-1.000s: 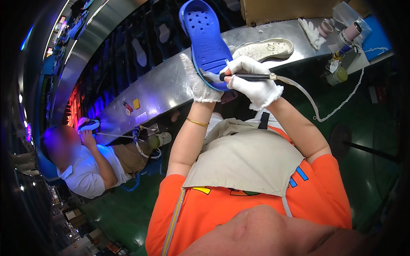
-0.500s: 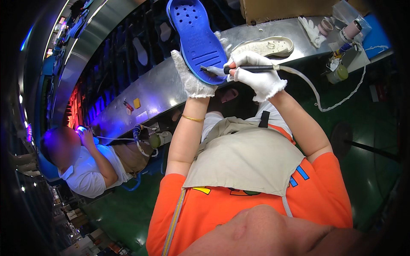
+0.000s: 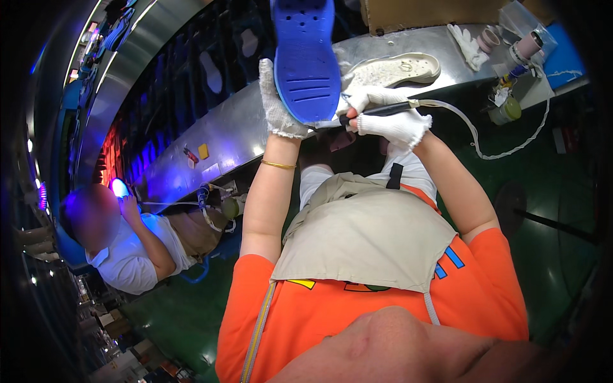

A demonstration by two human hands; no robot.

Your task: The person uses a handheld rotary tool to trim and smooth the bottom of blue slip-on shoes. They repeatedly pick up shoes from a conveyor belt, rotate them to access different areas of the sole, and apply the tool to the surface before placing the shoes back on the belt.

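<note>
My gloved left hand (image 3: 279, 108) grips a blue shoe sole (image 3: 310, 70) by its heel end, thumb along the left edge and the other fingers hidden beneath. The sole has grooves across the heel and holes at the far end, which runs out of the top of the view. In my right hand (image 3: 399, 124), gloved with bare fingertips, is a brush (image 3: 386, 110) with a dark handle and a hose (image 3: 474, 137) at its back end. Its bristles touch the rim of the heel. Beyond my right hand a cream-white sole (image 3: 412, 67) lies on the metal bench (image 3: 242, 121).
A white glove (image 3: 469, 50), pink rolls (image 3: 488, 39) and a jar (image 3: 506, 111) are at the right. A cardboard box (image 3: 434, 14) stands behind. Soles lie on the dark belt (image 3: 230, 67). A yellow block (image 3: 204, 151) is on the bench; a co-worker (image 3: 131, 255) sits at left.
The brush has moved from the heel's inner surface down to its bottom rim. My left hand has turned the sole more upright and shifted it slightly. The co-worker's glowing blue piece shows more.
</note>
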